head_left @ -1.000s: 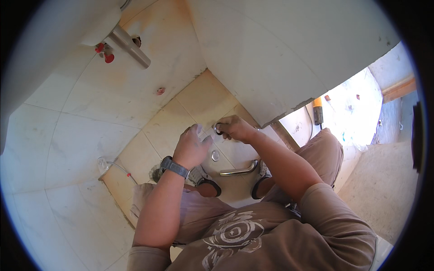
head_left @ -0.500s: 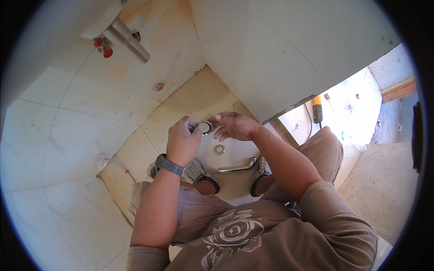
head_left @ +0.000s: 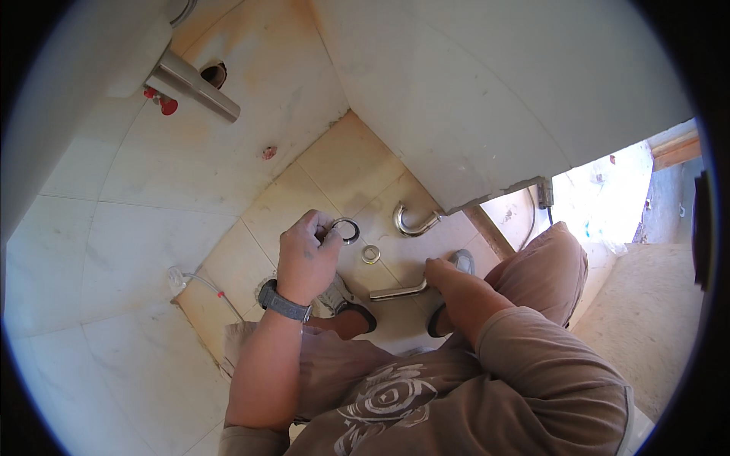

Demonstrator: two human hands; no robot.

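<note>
Between the thumb and fingers of my left hand (head_left: 308, 254) is a metal ring with a dark edge (head_left: 356, 231), held above the tiled floor. My right hand (head_left: 442, 271) is down at the floor, closed around the bent end of a chrome drain pipe (head_left: 397, 292); its fingertips are hidden. The pipe's straight part lies between my shoes. A small round metal piece (head_left: 370, 254) lies on the tiles below the ring. Farther off, a curved chrome pipe bend (head_left: 414, 221) rests on the floor.
A metal tube (head_left: 199, 90) sticks out from a white fixture at upper left, by a wall hole (head_left: 214, 74) and red caps (head_left: 168, 106). A white panel edge (head_left: 525, 185) juts in at right. A thin hose (head_left: 204, 281) runs along the left wall.
My right hand has gone from beside the ring down to the chrome drain pipe and closed on it. My left hand keeps the ring. The curved bend has come into sight.
</note>
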